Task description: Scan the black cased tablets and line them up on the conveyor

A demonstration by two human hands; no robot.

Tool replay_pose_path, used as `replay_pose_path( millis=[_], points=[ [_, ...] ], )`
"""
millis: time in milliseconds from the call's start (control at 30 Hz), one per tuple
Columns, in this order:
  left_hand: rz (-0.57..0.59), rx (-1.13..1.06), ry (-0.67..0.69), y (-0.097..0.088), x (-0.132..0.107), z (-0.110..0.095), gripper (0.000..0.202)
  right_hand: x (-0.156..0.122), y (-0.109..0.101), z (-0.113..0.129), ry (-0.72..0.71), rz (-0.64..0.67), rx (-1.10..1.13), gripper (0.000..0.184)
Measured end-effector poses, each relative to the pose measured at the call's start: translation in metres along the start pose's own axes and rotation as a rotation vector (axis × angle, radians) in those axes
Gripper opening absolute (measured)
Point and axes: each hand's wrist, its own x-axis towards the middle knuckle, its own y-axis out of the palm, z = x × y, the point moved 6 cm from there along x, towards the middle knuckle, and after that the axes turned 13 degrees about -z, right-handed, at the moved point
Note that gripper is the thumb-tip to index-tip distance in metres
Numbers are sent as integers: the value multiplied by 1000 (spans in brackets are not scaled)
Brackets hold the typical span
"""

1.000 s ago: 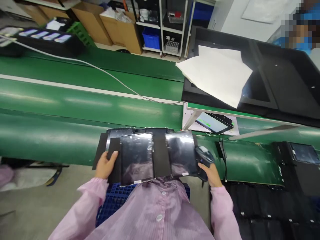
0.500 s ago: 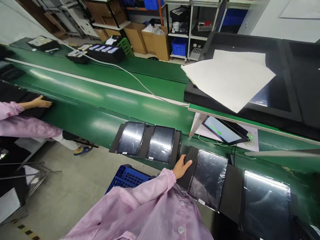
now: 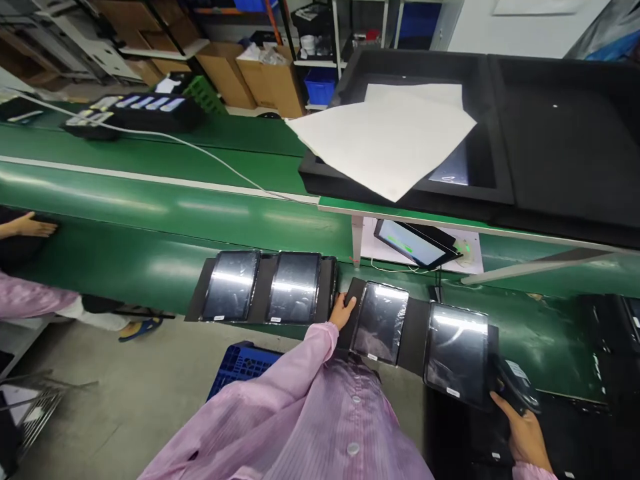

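My left hand [image 3: 343, 311] grips the left end of a long black foam tray [image 3: 414, 337], thumb on top. Two dark screens in clear film lie on this tray: a left one [image 3: 380, 321] and a right one [image 3: 456, 350], each with a small white label. At the tray's right end, my right hand [image 3: 527, 433] is closed around what looks like a black barcode scanner [image 3: 517, 383]. Its thumb is by the tray's corner, and its other fingers are mostly hidden. Left of my left hand, a second black tray [image 3: 263, 287] carries two similar screens.
Under a raised shelf [image 3: 400, 212] a lit tablet [image 3: 415, 241] leans on a white board. White sheets [image 3: 385, 137] cover part of a black case above. Below the green bench [image 3: 150, 260] stands a blue crate [image 3: 243, 365]. Another person's hand [image 3: 33, 225] is at far left.
The view has swung right, bringing my right hand and the scanner into sight. The held tray now lies closer to level beside the other tray. My left hand keeps its grip.
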Motion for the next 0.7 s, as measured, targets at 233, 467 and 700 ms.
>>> replay_pose_path(
  millis=[233,467,700],
  points=[
    [29,45,-99,-41,1,30,61,-9,22,-23,28,68,10,59],
    [-161,226,-164,-121,4,69,58,-23,90,-39,18,193,-24,60],
    [-286,282,-120,-129,15,74,55,20,151,-46,32,259,-58,55]
  ],
)
